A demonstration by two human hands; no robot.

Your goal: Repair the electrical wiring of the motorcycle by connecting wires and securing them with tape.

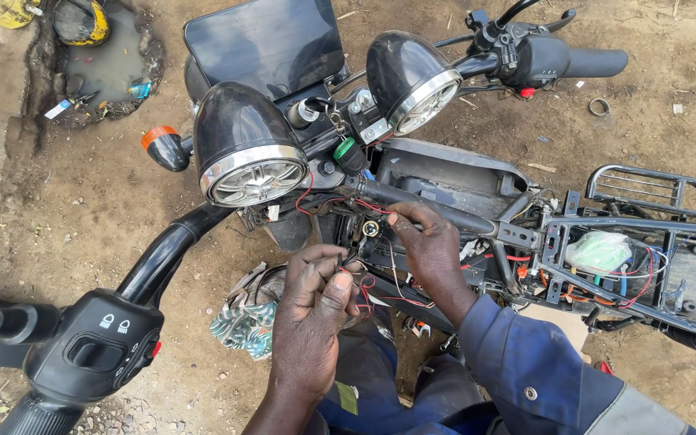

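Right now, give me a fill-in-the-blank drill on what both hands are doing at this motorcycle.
1. The right hand pinches a small round ____ part under the handlebar.
2. The left hand grips thin red and ____ wires.
3. A ____ key fob hangs between the two chrome-rimmed gauges.

Missing: yellow; black; green

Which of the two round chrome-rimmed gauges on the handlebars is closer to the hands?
The bigger-looking gauge, beside the orange indicator; the other gauge sits farther up.
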